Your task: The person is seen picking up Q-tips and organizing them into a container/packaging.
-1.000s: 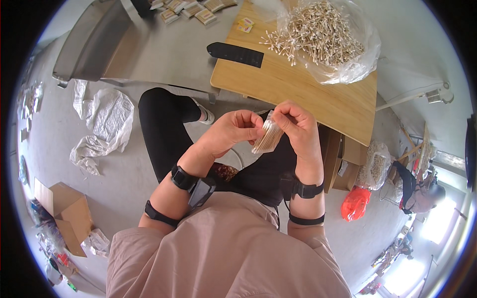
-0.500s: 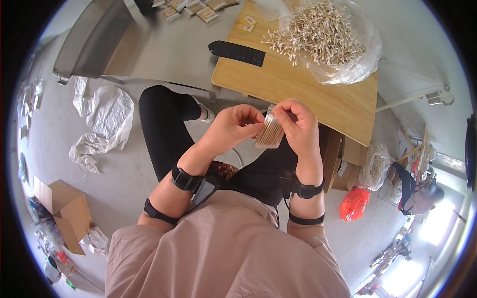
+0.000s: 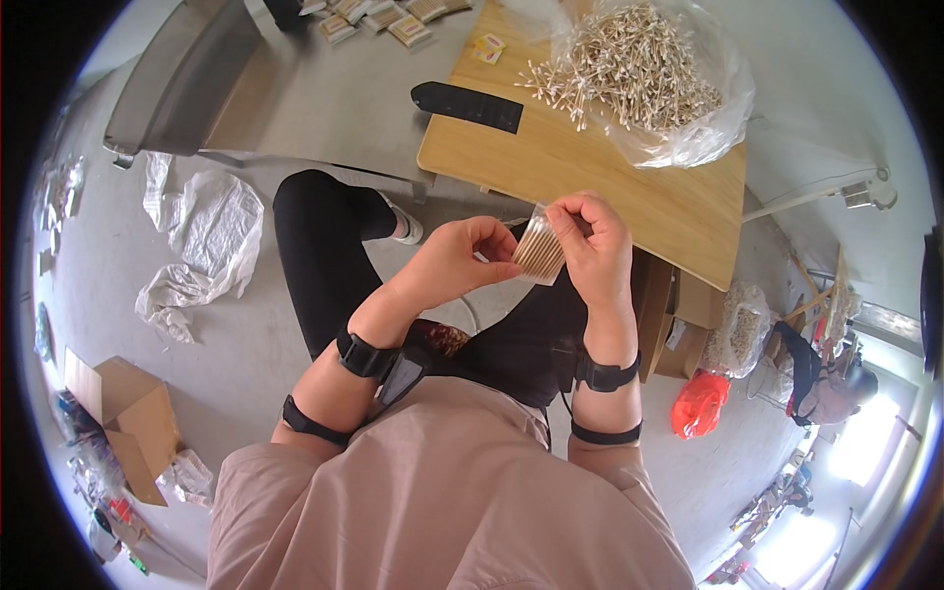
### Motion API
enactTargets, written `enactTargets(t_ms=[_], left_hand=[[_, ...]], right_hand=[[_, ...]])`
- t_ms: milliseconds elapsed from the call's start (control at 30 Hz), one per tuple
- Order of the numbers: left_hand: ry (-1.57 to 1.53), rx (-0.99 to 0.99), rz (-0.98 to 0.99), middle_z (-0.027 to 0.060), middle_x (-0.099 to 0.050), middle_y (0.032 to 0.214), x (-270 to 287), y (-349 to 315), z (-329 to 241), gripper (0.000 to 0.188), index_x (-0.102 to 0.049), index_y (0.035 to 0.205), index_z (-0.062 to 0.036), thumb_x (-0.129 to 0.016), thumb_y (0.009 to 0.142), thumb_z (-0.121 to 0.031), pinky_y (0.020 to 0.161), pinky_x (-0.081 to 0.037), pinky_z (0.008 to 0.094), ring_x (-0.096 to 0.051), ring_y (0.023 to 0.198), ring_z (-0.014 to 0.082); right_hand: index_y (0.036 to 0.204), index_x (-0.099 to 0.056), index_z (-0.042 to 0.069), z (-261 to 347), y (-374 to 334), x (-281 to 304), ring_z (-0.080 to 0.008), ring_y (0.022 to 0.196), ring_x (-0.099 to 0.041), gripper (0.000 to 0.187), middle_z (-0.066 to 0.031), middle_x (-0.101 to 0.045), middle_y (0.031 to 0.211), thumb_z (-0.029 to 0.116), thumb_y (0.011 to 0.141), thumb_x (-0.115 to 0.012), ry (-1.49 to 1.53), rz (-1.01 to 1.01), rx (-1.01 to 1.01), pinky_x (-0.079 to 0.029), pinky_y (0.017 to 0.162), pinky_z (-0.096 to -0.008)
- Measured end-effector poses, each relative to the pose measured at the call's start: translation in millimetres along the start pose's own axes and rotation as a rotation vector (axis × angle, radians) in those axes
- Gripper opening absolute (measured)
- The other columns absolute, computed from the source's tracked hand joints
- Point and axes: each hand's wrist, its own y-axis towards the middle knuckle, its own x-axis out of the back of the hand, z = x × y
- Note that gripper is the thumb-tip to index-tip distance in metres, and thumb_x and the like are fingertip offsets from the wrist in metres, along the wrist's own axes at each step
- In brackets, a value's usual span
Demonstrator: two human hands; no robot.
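A small clear plastic packet of cotton swabs point(image 3: 539, 252) is held up between my hands, above my lap. The swab sticks lie side by side in it, tilted. My right hand point(image 3: 598, 246) pinches the packet's upper right part between thumb and fingers. On the other side, my left hand point(image 3: 454, 261) is curled, with its thumb and fingertips at the packet's lower left edge. Beyond my hands, a large heap of loose cotton swabs point(image 3: 644, 69) spills from an open clear plastic bag point(image 3: 678, 147) onto the wooden table point(image 3: 590, 162).
A black flat strip point(image 3: 467, 106) and a small yellow-white card point(image 3: 488, 48) lie on the table. Several filled packets point(image 3: 410, 30) rest on the metal surface at the far left. Cardboard boxes point(image 3: 138, 418), a red bag point(image 3: 700, 405) and white sheeting point(image 3: 216, 221) are on the floor. Another person point(image 3: 831, 388) sits far right.
The packet has tilted, its lower end swinging to the right. My left fingers have shifted from its upper left side to its lower left edge. My right hand keeps its pinch.
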Motion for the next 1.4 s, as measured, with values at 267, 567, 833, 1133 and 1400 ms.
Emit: enactTargets(t_ms=[267,567,833,1133,1400], left_hand=[[0.017,-0.014,-0.016,-0.0022,-0.062,0.083,0,1,4,0.022,-0.062,0.095,-0.0012,-0.078,0.079,-0.004,0.069,-0.048,0.0198,-0.055,0.075,0.0044],[0.092,-0.032,-0.046,-0.0016,-0.062,0.081,-2,-1,2,0.017,-0.063,0.091,-0.0010,-0.075,0.080,-0.005,0.067,-0.049,0.0201,-0.056,0.073,0.0046],[-0.056,0.019,-0.032,-0.0016,-0.062,0.085,1,6,-2,0.018,-0.062,0.094,-0.0014,-0.074,0.081,-0.003,0.069,-0.049,0.0205,-0.058,0.077,0.0048],[-0.409,0.116,0.065,-0.0026,-0.061,0.088,4,8,3,0.019,-0.061,0.096,-0.0033,-0.074,0.082,-0.001,0.072,-0.048,0.0196,-0.058,0.080,0.0052],[-0.625,0.069,0.198,-0.0052,-0.062,0.085,6,10,14,0.015,-0.063,0.092,-0.0072,-0.075,0.082,-0.005,0.066,-0.041,0.0198,-0.054,0.074,0.0038]], right_hand=[[0.086,-0.063,-0.003,1,0,-2,-0.0107,0.070,-0.055,0.012,-0.0039,-0.059,0.079,0.007,0.089,-0.068,-0.014,0.006,-0.016,-0.045,0.065,-0.0230],[0.085,-0.063,-0.003,1,0,-2,-0.0136,0.067,-0.057,0.012,-0.0066,-0.060,0.078,0.006,0.087,-0.070,-0.013,0.000,-0.003,-0.046,0.063,-0.0249],[0.085,-0.064,-0.001,4,0,-1,-0.0129,0.068,-0.056,0.010,-0.0059,-0.060,0.078,0.006,0.087,-0.070,0.023,0.069,0.029,-0.045,0.061,-0.0246],[0.087,-0.064,-0.001,2,-1,-1,-0.0134,0.068,-0.055,0.010,-0.0055,-0.061,0.079,0.007,0.087,-0.070,0.052,0.150,0.009,-0.044,0.062,-0.0245],[0.088,-0.064,-0.001,3,0,-3,-0.0133,0.070,-0.057,0.009,-0.0054,-0.062,0.080,0.007,0.087,-0.068,0.127,0.179,-0.001,-0.046,0.065,-0.0247]])
